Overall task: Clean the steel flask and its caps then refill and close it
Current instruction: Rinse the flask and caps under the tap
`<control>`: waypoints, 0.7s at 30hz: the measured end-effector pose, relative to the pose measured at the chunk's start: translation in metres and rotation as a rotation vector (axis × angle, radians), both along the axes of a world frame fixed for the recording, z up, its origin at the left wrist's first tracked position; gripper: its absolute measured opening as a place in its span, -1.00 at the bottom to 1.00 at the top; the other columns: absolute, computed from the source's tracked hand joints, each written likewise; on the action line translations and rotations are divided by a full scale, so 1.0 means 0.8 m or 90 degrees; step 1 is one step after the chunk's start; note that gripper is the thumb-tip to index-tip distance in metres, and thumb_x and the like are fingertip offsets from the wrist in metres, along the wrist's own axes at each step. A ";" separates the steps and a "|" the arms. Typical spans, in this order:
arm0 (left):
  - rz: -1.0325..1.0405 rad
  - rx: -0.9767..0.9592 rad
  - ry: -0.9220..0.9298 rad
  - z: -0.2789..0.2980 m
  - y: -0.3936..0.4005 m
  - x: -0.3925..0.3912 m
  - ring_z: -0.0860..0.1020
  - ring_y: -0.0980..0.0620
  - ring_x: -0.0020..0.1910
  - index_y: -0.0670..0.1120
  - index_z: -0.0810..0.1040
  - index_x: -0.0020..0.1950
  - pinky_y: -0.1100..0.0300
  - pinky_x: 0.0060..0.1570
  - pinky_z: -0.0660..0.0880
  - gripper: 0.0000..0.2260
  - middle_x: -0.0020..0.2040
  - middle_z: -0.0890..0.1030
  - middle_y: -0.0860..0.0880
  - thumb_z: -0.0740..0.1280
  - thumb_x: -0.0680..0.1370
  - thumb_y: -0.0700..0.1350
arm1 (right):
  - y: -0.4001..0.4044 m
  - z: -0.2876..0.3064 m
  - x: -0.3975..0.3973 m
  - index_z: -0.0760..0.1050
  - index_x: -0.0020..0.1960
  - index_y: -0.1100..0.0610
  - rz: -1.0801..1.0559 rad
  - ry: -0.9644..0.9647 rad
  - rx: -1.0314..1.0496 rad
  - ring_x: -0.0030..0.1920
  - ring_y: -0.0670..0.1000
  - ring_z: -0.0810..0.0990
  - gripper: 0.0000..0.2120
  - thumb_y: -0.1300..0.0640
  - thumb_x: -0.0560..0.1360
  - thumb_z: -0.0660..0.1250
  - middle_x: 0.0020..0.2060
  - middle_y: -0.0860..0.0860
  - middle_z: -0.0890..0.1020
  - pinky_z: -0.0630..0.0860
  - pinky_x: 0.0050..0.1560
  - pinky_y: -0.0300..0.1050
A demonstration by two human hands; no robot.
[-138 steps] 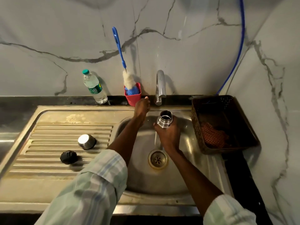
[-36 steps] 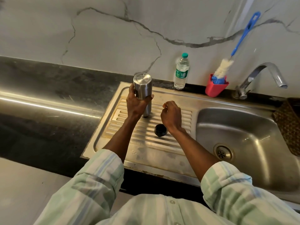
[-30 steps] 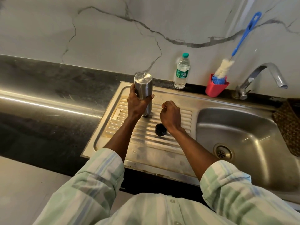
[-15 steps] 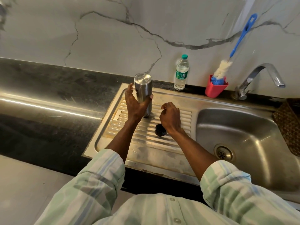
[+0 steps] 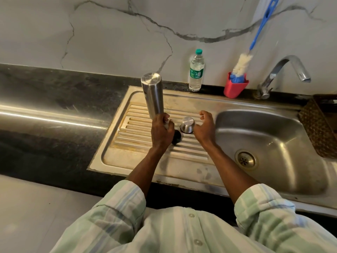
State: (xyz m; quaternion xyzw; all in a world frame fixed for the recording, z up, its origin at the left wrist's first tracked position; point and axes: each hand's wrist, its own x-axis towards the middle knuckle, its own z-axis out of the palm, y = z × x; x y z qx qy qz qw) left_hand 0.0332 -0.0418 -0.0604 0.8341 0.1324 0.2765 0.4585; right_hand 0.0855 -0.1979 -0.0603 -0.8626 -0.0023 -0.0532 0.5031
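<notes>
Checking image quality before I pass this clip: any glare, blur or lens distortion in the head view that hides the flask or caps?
Head view: a bright glare streak runs along the dark counter, clear of the work; wide-angle bending curves the counter edge and the sink; the flask is sharp with soft reflections; the left hand partly hides the black cap; the steel cap is clear; the brush handle looks slightly smeared.

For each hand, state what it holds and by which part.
Left hand: steel flask, grip at its lower, mouth end, base up. Right hand: nothing, curled beside the steel cap.
</notes>
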 end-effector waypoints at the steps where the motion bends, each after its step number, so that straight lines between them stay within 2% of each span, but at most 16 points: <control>1: -0.002 0.003 0.007 0.000 -0.004 -0.001 0.52 -0.05 -0.07 -0.16 0.54 0.05 0.07 -0.06 0.49 -0.83 -0.03 0.57 -0.12 0.32 0.48 -0.18 | -0.003 -0.005 0.003 0.40 0.37 0.18 0.063 0.008 -0.042 0.30 0.08 0.43 -0.46 0.27 0.41 0.40 0.33 0.11 0.46 0.36 0.31 -0.09; 3: -0.006 0.005 0.017 0.002 -0.013 -0.002 0.54 -0.05 -0.04 -0.16 0.55 0.06 0.09 -0.04 0.48 -0.84 0.00 0.58 -0.12 0.32 0.48 -0.24 | -0.002 -0.015 0.010 0.35 0.45 0.14 0.178 0.013 -0.154 0.43 0.12 0.31 -0.38 0.21 0.42 0.42 0.44 0.12 0.38 0.23 0.42 -0.05; 5: -0.004 0.011 0.027 0.007 -0.020 0.000 0.55 -0.06 -0.02 -0.17 0.56 0.06 0.14 -0.03 0.46 -0.83 0.03 0.58 -0.12 0.32 0.48 -0.28 | 0.002 -0.021 0.015 0.37 0.44 0.09 0.246 0.020 -0.233 0.44 0.16 0.31 -0.40 0.16 0.43 0.42 0.44 0.09 0.37 0.26 0.42 0.00; 9: 0.008 0.021 0.023 0.013 -0.039 0.002 0.56 -0.08 -0.03 -0.16 0.57 0.06 0.13 -0.04 0.47 -0.84 0.04 0.59 -0.12 0.31 0.49 -0.26 | -0.006 -0.020 0.010 0.48 0.30 0.15 0.253 -0.001 -0.163 0.25 0.17 0.48 -0.57 0.26 0.45 0.39 0.27 0.10 0.50 0.42 0.26 -0.03; 11: 0.020 0.023 0.014 0.014 -0.051 0.003 0.55 -0.06 -0.06 -0.16 0.57 0.05 0.08 -0.06 0.50 -0.84 0.02 0.59 -0.13 0.30 0.49 -0.25 | -0.016 -0.015 0.009 0.43 0.34 0.17 0.271 -0.006 -0.189 0.25 0.19 0.47 -0.53 0.25 0.46 0.41 0.29 0.12 0.46 0.42 0.25 -0.01; 14: 0.061 0.021 0.000 0.014 -0.078 0.005 0.53 -0.02 -0.09 -0.18 0.57 0.05 0.09 -0.07 0.51 -0.85 0.01 0.58 -0.13 0.30 0.51 -0.29 | -0.035 -0.006 0.011 0.22 0.49 0.19 0.296 0.046 -0.294 0.35 0.21 0.36 -0.38 0.13 0.52 0.38 0.42 0.15 0.31 0.38 0.32 0.05; 16: 0.088 0.019 -0.010 0.014 -0.100 0.006 0.53 -0.02 -0.10 -0.18 0.57 0.05 0.11 -0.07 0.50 -0.86 0.00 0.56 -0.11 0.30 0.51 -0.28 | -0.054 0.001 0.011 0.22 0.49 0.18 0.305 0.076 -0.332 0.36 0.21 0.34 -0.41 0.05 0.55 0.34 0.41 0.17 0.28 0.39 0.31 0.07; 18: 0.106 0.021 -0.022 0.018 -0.127 0.008 0.51 -0.01 -0.11 -0.17 0.57 0.04 0.16 -0.08 0.46 -0.85 -0.02 0.55 -0.09 0.29 0.50 -0.25 | -0.079 0.006 0.014 0.32 0.40 0.19 0.318 0.076 -0.305 0.29 0.21 0.41 -0.51 0.04 0.54 0.34 0.34 0.19 0.37 0.44 0.25 0.05; 21: 0.120 0.014 -0.037 0.020 -0.168 0.016 0.46 0.05 -0.15 -0.19 0.57 0.02 0.28 -0.10 0.37 -0.84 -0.04 0.55 -0.10 0.26 0.49 -0.22 | -0.128 0.015 0.020 0.46 0.17 0.19 0.238 0.090 -0.099 0.08 0.11 0.55 -0.75 0.16 0.52 0.36 0.09 0.12 0.56 0.48 0.06 -0.04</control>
